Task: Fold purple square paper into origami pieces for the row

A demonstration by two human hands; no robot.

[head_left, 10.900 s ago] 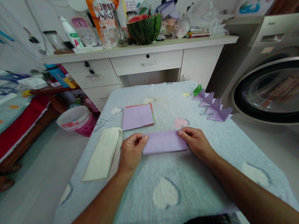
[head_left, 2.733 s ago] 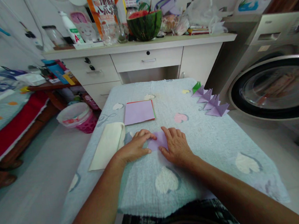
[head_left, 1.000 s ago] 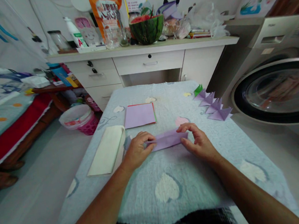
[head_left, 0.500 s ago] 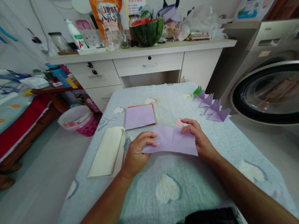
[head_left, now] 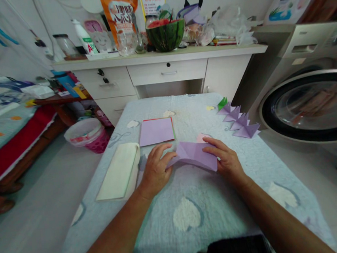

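A creased lilac paper sheet (head_left: 194, 156) lies partly unfolded and raised along a fold on the pale blue tablecloth (head_left: 193, 195). My left hand (head_left: 156, 169) rests on its left edge, thumb and fingers pinching the paper. My right hand (head_left: 226, 161) grips its right edge with the fingers on top. Beyond them lies a stack of coloured square sheets (head_left: 156, 131) with a lilac one on top. Several folded lilac paper pieces (head_left: 239, 120) sit in a row at the table's far right, a green one at the far end.
A cream folded cloth (head_left: 117, 171) lies left of my hands. A white desk (head_left: 163, 69) stands behind the table, holding a halved watermelon (head_left: 165, 33). A washing machine (head_left: 312, 100) stands to the right, a pink-and-white bin (head_left: 86, 135) and a bed (head_left: 4, 130) to the left.
The paper, a narrow folded strip one second ago, has been opened out into a wider creased sheet. Both hands shifted slightly and still hold its two ends.
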